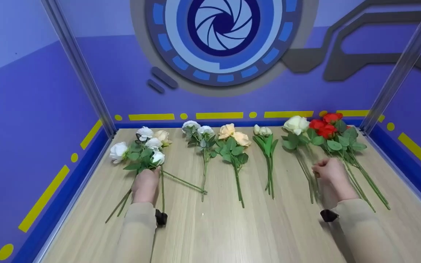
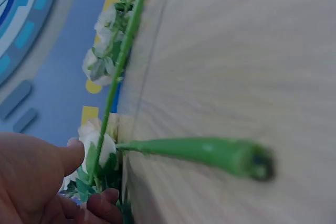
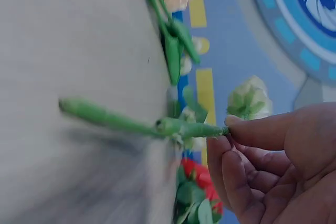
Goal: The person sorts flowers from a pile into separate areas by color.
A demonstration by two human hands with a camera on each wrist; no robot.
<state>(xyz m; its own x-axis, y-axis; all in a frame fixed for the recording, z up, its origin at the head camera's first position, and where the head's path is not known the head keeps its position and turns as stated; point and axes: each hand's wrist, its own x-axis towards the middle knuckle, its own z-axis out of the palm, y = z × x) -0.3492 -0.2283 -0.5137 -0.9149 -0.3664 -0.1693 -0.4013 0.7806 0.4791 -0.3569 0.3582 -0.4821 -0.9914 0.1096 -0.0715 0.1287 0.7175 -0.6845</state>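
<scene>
At the left, my left hand [image 1: 146,186] grips stems just below a bunch of white roses [image 1: 154,143], with a peach rose [image 1: 162,137] among them. Its stems fan out past the hand. In the left wrist view the thumb and curled fingers lie around leaves, and a thick green stem [image 2: 210,155] points toward the camera. My right hand [image 1: 333,173] pinches a green stem [image 3: 197,130] between thumb and fingertips. That stem belongs to the cream-white roses [image 1: 296,125] at the right, beside the red roses [image 1: 325,126].
Between the hands lie a pale white bunch [image 1: 198,130], a peach rose bunch [image 1: 234,135] and cream tulips [image 1: 262,130], with stems toward the front. The wooden table [image 1: 217,233] has purple-blue panels [image 1: 97,76] at the back and both sides.
</scene>
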